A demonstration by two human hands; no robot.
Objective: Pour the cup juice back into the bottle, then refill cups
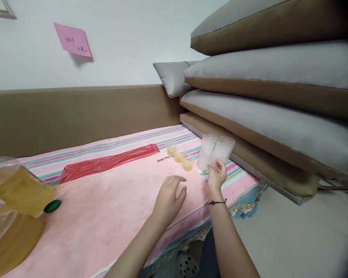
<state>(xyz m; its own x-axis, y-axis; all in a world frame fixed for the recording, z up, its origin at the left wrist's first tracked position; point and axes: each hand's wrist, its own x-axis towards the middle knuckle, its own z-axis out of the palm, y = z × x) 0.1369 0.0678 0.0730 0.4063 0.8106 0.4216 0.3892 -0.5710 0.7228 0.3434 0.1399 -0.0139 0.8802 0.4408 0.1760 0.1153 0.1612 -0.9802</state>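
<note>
My left hand (170, 195) hovers over the pink mat (104, 216), its thumb and fingers apart and nothing between them. At the right, my right hand (217, 177) touches the lower front of two stacks of clear plastic cups, a left stack (207, 150) and a right stack (224, 148). Its fingers are bent against the cups; whether they grip one is hard to make out. Left of the stacks stand three small clear cups with yellow liquid: a back one (171, 151), a middle one (179, 157) and a front one (187, 166).
Large clear containers of amber liquid (14, 239) stand at the left beside a green cap (52, 206). A red plastic bag (107, 162) lies along the mat's back edge. Big grey and brown cushions (266, 112) are piled at the right. A pink note (74, 40) hangs on the wall.
</note>
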